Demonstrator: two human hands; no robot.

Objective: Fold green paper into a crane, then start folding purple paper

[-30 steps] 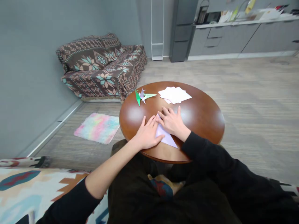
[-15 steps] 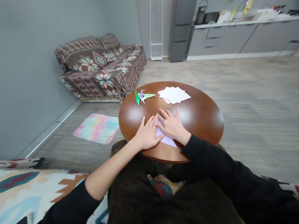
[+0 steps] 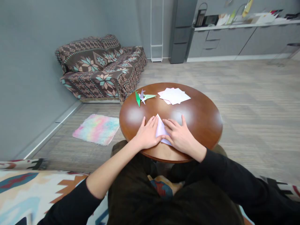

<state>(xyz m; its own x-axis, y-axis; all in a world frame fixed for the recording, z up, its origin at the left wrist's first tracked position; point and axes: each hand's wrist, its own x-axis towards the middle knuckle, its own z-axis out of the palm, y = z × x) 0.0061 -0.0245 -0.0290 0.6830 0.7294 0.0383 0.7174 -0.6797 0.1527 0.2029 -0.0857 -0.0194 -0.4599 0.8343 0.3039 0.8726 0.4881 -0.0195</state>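
A folded lilac paper (image 3: pixel 161 131) lies on the near part of the round wooden table (image 3: pixel 201 120), forming a narrow triangle that points away from me. My left hand (image 3: pixel 147 134) presses flat against its left edge, and my right hand (image 3: pixel 179 136) rests over its right edge with the fingers spread. Together they hide part of the paper. Farther back are a green origami crane (image 3: pixel 138 98) and a small lilac paper crane (image 3: pixel 142 96), with a stack of white paper sheets (image 3: pixel 173 96) to their right.
A sofa (image 3: pixel 100 72) under a brown patterned throw stands against the wall at left. A pastel fuzzy mat (image 3: pixel 97 129) lies on the floor beside the table. A patterned blanket (image 3: pixel 23 187) lies at lower left, and grey cabinets (image 3: pixel 225 40) line the back.
My right hand has slid right and toward me, off the top of the paper. The paper's far tip now shows, and the paper looks narrower, with its near end more covered.
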